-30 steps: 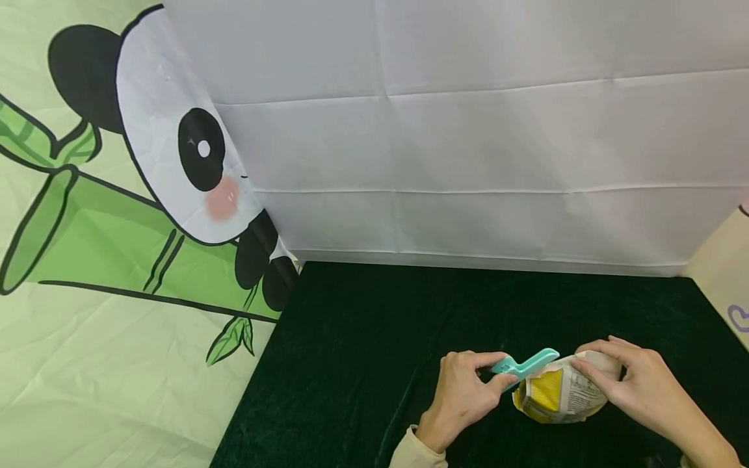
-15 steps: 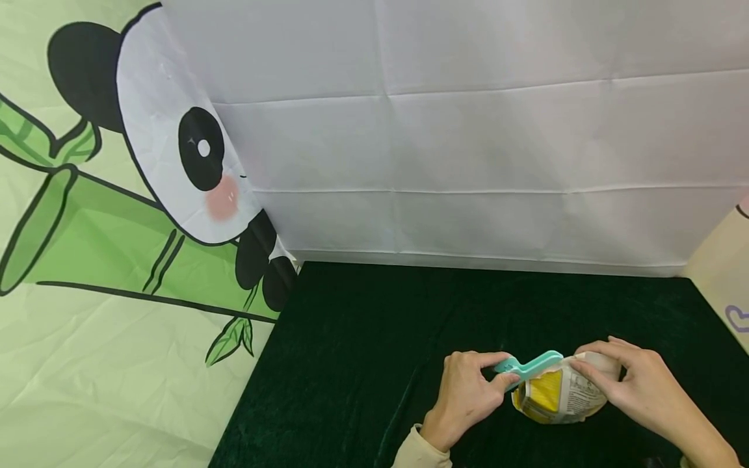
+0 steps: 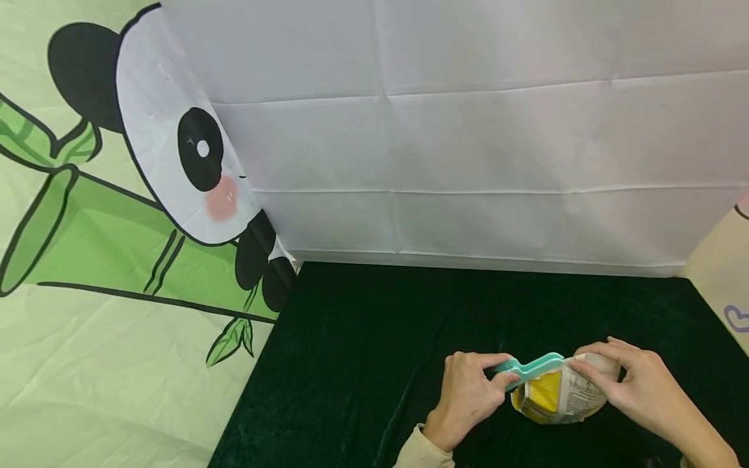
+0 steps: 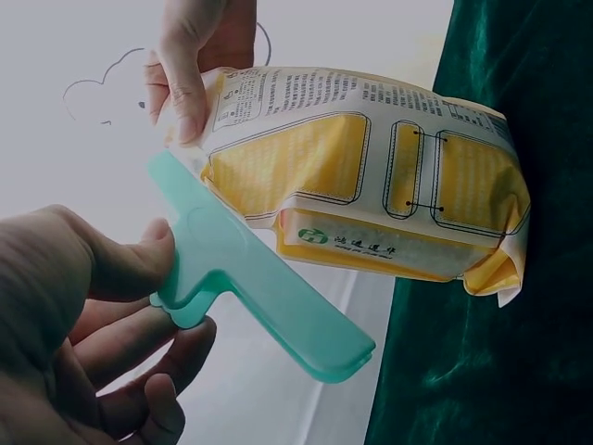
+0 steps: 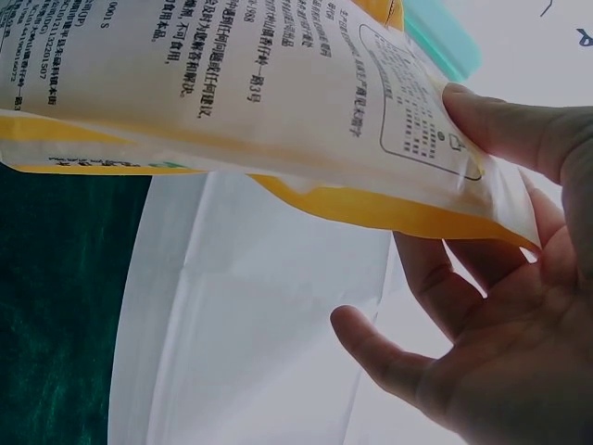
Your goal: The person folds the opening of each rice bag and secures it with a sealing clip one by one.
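Observation:
A yellow and white food pouch [image 3: 556, 395] [image 4: 371, 185] [image 5: 250, 102] stands on the dark green cloth [image 3: 380, 325]. My left hand [image 3: 468, 396] pinches the handle end of a teal bag clip [image 3: 529, 368] [image 4: 250, 278], whose long bar lies against the pouch's folded top edge. My right hand [image 3: 638, 383] holds the pouch's top right corner, thumb in front and fingers behind; the right wrist view shows the thumb [image 5: 519, 130] pressed on the pouch edge. In the left wrist view my left thumb [image 4: 120, 264] rests on the clip handle.
A white creased backdrop [image 3: 468, 130] rises behind the cloth. A panda and bamboo print sheet [image 3: 117, 227] covers the left side. A cream panel [image 3: 722, 273] stands at the far right. Bare green cloth stretches left and behind the hands.
The clip has slid slightly right along the pouch's top, and my left hand followed. My right hand and the pouch have barely moved.

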The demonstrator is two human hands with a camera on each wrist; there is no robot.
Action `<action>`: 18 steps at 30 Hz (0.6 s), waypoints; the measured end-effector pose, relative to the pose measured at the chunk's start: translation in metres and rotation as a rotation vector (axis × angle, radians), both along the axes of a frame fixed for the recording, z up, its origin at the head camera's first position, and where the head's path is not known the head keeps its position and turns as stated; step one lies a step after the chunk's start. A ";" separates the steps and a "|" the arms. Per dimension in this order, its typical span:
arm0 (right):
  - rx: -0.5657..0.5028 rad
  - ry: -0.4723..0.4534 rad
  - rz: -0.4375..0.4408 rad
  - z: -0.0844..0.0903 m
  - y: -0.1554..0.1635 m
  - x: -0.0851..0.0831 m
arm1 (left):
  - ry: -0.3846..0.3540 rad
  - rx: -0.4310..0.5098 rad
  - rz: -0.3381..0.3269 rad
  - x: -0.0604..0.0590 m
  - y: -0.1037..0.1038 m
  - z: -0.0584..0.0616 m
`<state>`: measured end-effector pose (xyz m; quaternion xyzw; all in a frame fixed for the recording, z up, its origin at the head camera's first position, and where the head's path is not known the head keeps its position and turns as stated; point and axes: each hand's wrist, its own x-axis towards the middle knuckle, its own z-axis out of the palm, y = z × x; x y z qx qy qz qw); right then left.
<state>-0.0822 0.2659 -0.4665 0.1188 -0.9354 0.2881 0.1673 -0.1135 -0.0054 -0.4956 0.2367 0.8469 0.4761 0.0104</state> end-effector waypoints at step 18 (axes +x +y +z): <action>-0.042 0.006 0.016 -0.004 0.001 0.000 | 0.024 -0.043 -0.008 -0.004 0.007 0.005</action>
